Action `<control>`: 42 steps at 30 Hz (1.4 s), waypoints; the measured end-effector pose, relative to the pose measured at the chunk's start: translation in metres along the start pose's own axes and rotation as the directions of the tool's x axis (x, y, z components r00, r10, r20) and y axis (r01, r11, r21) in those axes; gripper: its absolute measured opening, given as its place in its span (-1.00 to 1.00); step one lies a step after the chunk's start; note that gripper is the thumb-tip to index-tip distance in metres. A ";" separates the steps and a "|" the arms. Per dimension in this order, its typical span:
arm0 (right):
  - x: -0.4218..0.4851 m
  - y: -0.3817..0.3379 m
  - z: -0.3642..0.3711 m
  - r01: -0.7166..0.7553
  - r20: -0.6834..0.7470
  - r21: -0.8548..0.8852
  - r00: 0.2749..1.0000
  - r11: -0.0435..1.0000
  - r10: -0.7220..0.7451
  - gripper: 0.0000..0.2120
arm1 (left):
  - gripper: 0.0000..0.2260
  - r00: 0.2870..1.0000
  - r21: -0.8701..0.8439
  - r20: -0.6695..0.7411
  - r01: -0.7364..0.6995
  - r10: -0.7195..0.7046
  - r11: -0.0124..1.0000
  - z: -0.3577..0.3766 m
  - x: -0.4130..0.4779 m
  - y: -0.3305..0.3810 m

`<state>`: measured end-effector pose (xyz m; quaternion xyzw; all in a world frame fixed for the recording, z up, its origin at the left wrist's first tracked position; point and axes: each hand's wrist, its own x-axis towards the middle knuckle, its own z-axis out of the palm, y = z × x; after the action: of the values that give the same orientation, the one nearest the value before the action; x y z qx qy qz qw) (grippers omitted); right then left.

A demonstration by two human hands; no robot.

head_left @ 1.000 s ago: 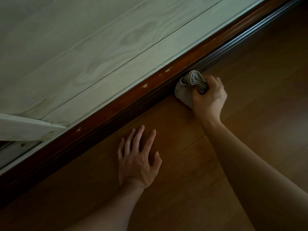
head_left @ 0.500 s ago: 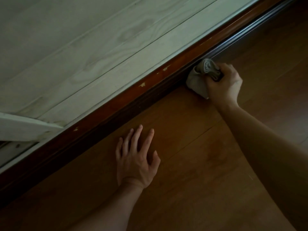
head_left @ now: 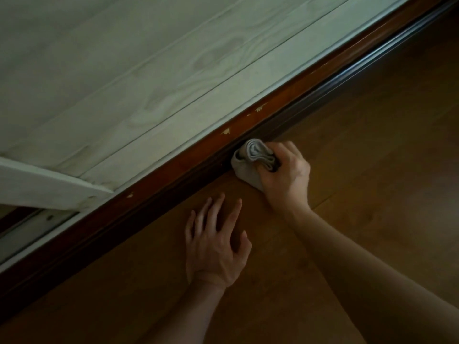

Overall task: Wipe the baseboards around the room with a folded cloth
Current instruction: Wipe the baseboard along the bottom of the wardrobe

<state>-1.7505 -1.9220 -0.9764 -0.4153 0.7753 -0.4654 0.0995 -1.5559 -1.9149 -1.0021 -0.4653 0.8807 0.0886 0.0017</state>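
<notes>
A dark reddish-brown baseboard [head_left: 173, 165] runs diagonally from lower left to upper right, with small chipped spots along its top. My right hand [head_left: 285, 175] grips a folded grey cloth [head_left: 248, 162] and presses it against the baseboard's lower face where it meets the floor. My left hand [head_left: 216, 244] lies flat on the wooden floor just below, fingers spread, holding nothing.
Pale wood-grain wall panelling [head_left: 149, 70] rises above the baseboard. A white angled trim piece [head_left: 49, 187] juts out at the left, above a recessed track. Brown wooden floor [head_left: 360, 170] stretches to the right and toward me.
My right hand slid the cloth up-right along the baseboard, then back down-left, ending closer to my left hand. The left hand stayed planted on the floor.
</notes>
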 end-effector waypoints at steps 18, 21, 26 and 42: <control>0.105 0.090 -0.105 -0.135 -0.155 -0.131 0.981 0.982 0.114 -0.77 | -0.48 0.996 -0.206 -0.052 -0.076 0.067 0.976 0.011 0.071 0.136; 0.116 0.102 -0.113 -0.113 -0.171 -0.156 0.982 0.981 0.086 -0.79 | -0.47 0.996 -0.044 -0.079 -0.051 0.048 0.998 0.020 0.076 0.143; 0.112 0.097 -0.098 -0.100 -0.199 -0.072 0.976 0.992 0.084 -0.83 | -0.47 0.996 -0.002 -0.076 -0.045 0.045 0.999 0.023 0.078 0.143; 0.115 0.093 -0.095 -0.225 -0.276 -0.035 0.939 0.974 0.207 -0.80 | -0.46 0.998 -0.027 -0.050 -0.046 0.045 0.999 0.019 0.079 0.143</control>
<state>-1.9260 -1.9255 -0.9725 -0.2632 0.8373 -0.4783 0.0294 -1.7197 -1.8972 -1.0054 -0.4473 0.8894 0.0895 -0.0284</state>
